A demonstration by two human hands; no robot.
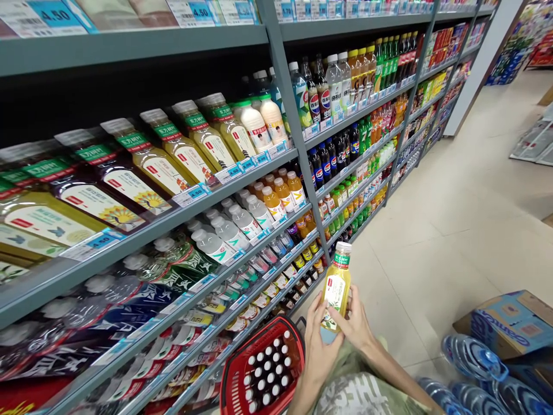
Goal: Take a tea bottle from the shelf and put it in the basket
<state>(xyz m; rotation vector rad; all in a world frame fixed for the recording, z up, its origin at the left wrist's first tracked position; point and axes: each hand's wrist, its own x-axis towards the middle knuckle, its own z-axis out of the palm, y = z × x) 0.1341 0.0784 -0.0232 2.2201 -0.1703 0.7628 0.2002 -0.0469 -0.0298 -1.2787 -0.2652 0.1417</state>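
Note:
Both my hands hold one upright bottle of yellow tea with a white cap and green neck label, low in the middle of the view. My left hand grips its lower left side. My right hand wraps the base from the right, fingers on the label. Just below and left of the bottle stands a red shopping basket filled with several dark bottles with white caps. Matching tea bottles line the shelf at upper left.
Grey store shelves packed with drinks run along the left and recede to the right. A tiled aisle floor stretches ahead. A blue and brown cardboard box and shrink-wrapped water bottles lie at lower right.

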